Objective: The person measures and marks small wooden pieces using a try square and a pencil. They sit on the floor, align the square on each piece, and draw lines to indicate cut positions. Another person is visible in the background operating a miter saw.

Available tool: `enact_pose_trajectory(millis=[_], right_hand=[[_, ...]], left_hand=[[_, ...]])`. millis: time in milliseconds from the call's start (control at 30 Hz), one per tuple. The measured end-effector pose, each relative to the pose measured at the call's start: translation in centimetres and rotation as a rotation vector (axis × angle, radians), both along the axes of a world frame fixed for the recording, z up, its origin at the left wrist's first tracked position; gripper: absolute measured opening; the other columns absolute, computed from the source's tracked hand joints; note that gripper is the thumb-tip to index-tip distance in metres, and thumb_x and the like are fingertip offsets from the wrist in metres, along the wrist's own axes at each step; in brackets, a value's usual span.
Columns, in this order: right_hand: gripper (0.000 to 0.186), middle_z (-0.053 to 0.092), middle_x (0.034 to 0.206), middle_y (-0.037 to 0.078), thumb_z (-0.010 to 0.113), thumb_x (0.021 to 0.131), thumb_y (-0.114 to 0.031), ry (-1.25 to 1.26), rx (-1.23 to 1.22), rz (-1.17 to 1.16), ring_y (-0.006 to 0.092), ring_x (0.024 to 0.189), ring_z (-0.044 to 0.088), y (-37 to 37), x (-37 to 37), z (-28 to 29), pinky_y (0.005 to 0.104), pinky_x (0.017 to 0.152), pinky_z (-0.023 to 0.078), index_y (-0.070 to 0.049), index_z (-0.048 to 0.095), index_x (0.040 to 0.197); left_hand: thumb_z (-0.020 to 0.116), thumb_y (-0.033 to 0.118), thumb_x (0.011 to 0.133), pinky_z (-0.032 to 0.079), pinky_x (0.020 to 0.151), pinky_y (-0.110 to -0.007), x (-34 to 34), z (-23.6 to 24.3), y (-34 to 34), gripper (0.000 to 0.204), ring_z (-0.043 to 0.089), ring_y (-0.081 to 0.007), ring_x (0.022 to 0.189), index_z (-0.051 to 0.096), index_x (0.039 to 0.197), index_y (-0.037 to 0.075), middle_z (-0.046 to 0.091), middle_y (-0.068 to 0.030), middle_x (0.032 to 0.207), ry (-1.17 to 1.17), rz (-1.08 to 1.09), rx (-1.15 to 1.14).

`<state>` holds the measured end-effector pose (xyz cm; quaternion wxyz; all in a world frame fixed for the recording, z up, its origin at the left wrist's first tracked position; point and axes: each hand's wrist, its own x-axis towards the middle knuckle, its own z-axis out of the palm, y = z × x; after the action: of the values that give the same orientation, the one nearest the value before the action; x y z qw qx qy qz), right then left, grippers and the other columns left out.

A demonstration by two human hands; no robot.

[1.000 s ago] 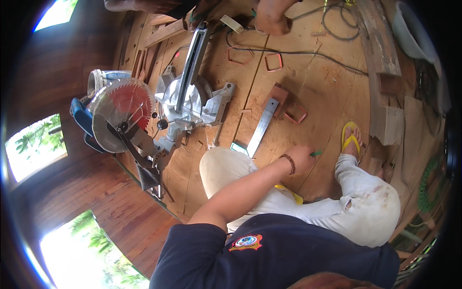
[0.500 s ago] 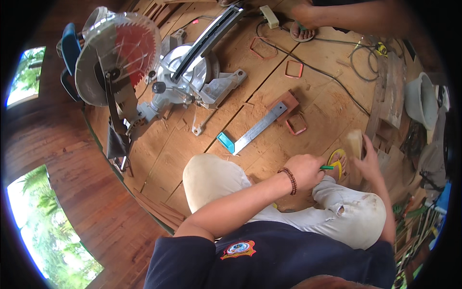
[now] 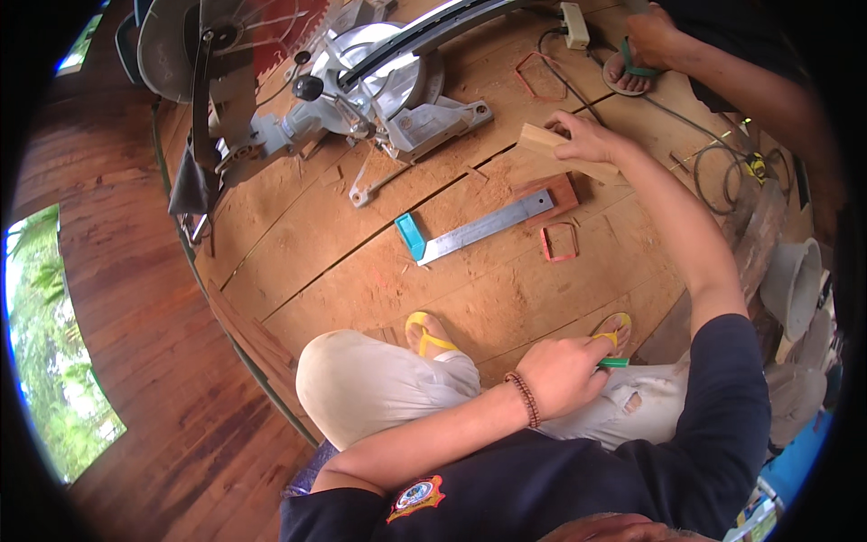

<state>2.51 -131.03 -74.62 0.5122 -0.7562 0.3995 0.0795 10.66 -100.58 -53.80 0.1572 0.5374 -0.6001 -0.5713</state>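
My left hand [image 3: 564,375], with a beaded bracelet at its wrist, is closed around a slim green pencil-like stick [image 3: 614,362] above my right leg. Stretched out far ahead, my right hand [image 3: 585,143] grips a pale wooden block [image 3: 545,141], fingers over its top edge. This block is just beyond a try square [image 3: 488,229], which has a steel blade and a teal handle [image 3: 411,237]. The square's blade end rests on a reddish-brown wood piece [image 3: 564,191] on the plywood. An orange-red square ring [image 3: 559,242] lies near it.
A mitre saw [image 3: 388,81] stands at the far left. Another person's hand [image 3: 652,41] and sandalled foot [image 3: 629,72] are at the far right, near a power socket block [image 3: 574,25] and cable [image 3: 700,185]. A grey basin [image 3: 791,282] stands right. Sawdust covers the boards.
My right hand has carried the wooden block from beside my right knee forward and left, beyond the square. My left hand keeps its green stick. The view has shifted; the other person's arm reaches further in.
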Motion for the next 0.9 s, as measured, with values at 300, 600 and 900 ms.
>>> enact_pose_trajectory(millis=[300, 600, 900], right_hand=[[0.049, 0.066, 0.117, 0.019, 0.071, 0.071, -0.021, -0.161, -0.128, 0.368, 0.0351, 0.111, 0.062, 0.6, 5.5, -2.2, 0.0395, 0.098, 0.048, -0.005, 0.069, 0.117], [0.058, 0.058, 0.132, 0.017, 0.073, 0.080, -0.019, -0.011, -0.548, 0.267, 0.0315, 0.127, 0.051, 3.5, -1.0, 1.4, 0.0403, 0.107, 0.042, -0.009, 0.055, 0.134], [0.062, 0.056, 0.134, 0.017, 0.074, 0.075, -0.012, -0.050, -0.462, 0.372, 0.0325, 0.130, 0.049, 2.5, 0.3, -0.7, 0.0391, 0.113, 0.037, -0.007, 0.053, 0.134]], left_hand=[[0.059, 0.022, 0.087, 0.054, 0.070, -0.048, -0.5, -2.4, 0.0, 0.023, 0.068, -0.0365, 0.079, 0.067, 0.105, 0.010, 0.070, -0.0161, 0.088, -0.172, -0.001, 0.123], [0.060, 0.023, 0.087, 0.054, 0.069, -0.049, -1.3, -1.8, 0.3, 0.024, 0.067, -0.0368, 0.079, 0.064, 0.107, 0.011, 0.069, -0.0160, 0.085, -0.072, -0.008, 0.029], [0.060, 0.025, 0.087, 0.054, 0.069, -0.049, -0.9, -1.4, 0.5, 0.024, 0.068, -0.0363, 0.080, 0.063, 0.105, 0.009, 0.070, -0.0163, 0.089, -0.091, 0.015, 0.061]])
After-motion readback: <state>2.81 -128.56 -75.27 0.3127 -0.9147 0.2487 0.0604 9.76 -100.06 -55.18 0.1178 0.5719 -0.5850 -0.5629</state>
